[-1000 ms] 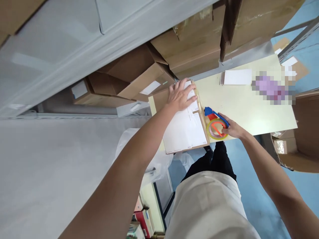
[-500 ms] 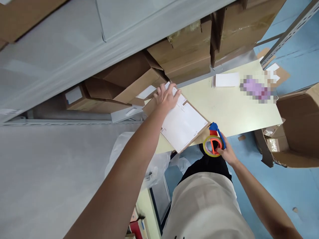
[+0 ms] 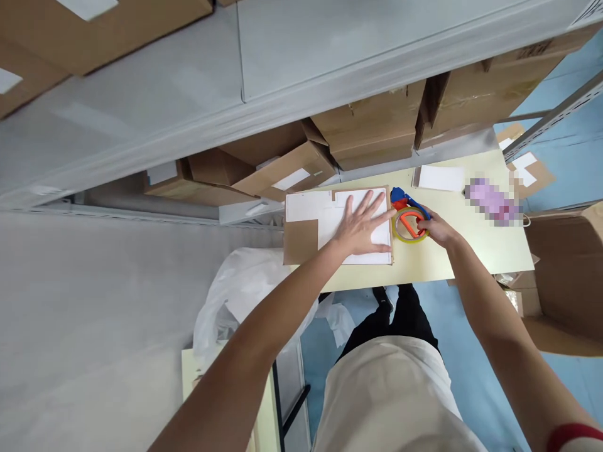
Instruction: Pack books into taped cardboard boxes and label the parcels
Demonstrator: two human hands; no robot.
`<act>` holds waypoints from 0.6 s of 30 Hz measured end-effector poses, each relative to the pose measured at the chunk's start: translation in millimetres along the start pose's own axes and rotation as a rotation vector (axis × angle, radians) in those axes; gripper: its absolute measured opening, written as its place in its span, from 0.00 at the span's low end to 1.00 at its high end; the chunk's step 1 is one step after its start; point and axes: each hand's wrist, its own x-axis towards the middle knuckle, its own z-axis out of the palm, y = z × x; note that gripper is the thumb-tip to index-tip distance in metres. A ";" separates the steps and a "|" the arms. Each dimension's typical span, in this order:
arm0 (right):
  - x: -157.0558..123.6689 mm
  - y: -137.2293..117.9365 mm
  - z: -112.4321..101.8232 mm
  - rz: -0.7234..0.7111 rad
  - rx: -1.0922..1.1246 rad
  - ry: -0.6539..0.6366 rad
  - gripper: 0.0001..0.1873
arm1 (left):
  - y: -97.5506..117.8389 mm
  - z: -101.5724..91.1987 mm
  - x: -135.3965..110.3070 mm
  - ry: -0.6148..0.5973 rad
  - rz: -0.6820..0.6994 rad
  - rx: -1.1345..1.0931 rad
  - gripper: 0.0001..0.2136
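Note:
A cardboard box (image 3: 301, 242) with white paper labels on its top lies on the pale yellow table (image 3: 414, 270). My left hand (image 3: 360, 227) rests flat on the labels, fingers spread wide. In my right hand (image 3: 438, 227) is a tape dispenser (image 3: 411, 220), blue and orange-red, carrying a roll of yellowish tape. The dispenser's blue head is at the box's right edge; I cannot tell whether it touches. My right fingers wrap round its handle and are partly hidden.
Behind the table, open cardboard boxes (image 3: 277, 169) stand under a grey shelf (image 3: 301, 81). A white pad (image 3: 441, 178) and a blurred purple item (image 3: 492, 201) lie on the table's right part. To the right is a large open carton (image 3: 565, 276); white plastic (image 3: 245, 282) hangs at the left.
The box has turned from slanted to nearly square with the table. My left hand has spread flat over its top. My right hand has brought the tape dispenser up to the box's right side.

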 end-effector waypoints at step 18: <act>-164.7 131.8 100.1 0.114 0.053 0.280 0.50 | 13.6 4.3 11.5 0.046 -0.172 0.011 0.45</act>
